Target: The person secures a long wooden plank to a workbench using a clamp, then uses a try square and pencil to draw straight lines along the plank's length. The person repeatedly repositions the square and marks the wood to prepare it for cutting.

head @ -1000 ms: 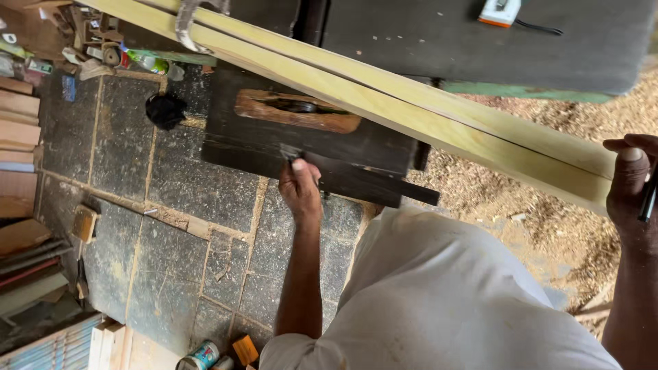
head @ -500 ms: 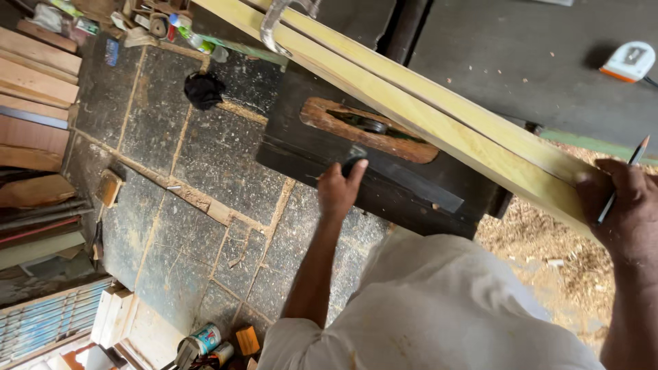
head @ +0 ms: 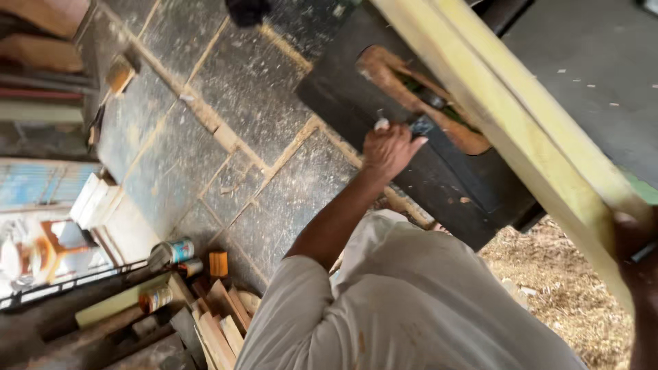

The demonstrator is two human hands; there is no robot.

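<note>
The left hand (head: 389,147) reaches forward from a bent elbow, wrist raised, and rests on the edge of the black machine table (head: 439,175). Its fingers are curled together around a small dark part (head: 420,125) on that edge, just beside the brown wooden insert (head: 384,68) set in the table top. The right hand (head: 636,240) shows only at the right border, dark and partly cut off; it presses against the lower end of the pale yellow boards (head: 521,130), and I cannot tell how its fingers lie. A thin dark stick, perhaps a pencil (head: 644,251), shows at that hand.

Half a second ago the left hand lay lower on the table's near edge with fingers flatter; now it sits higher, closer to the insert, and is closed. The view has swung nearer and left, so the boards fill the upper right.

The boards lie together, flat on the machine, above and to the right of the left hand. Their long axis runs on a slant from the top middle down to the right edge, lower end at the right hand. Sawdust (head: 555,288) covers the floor below them.
</note>
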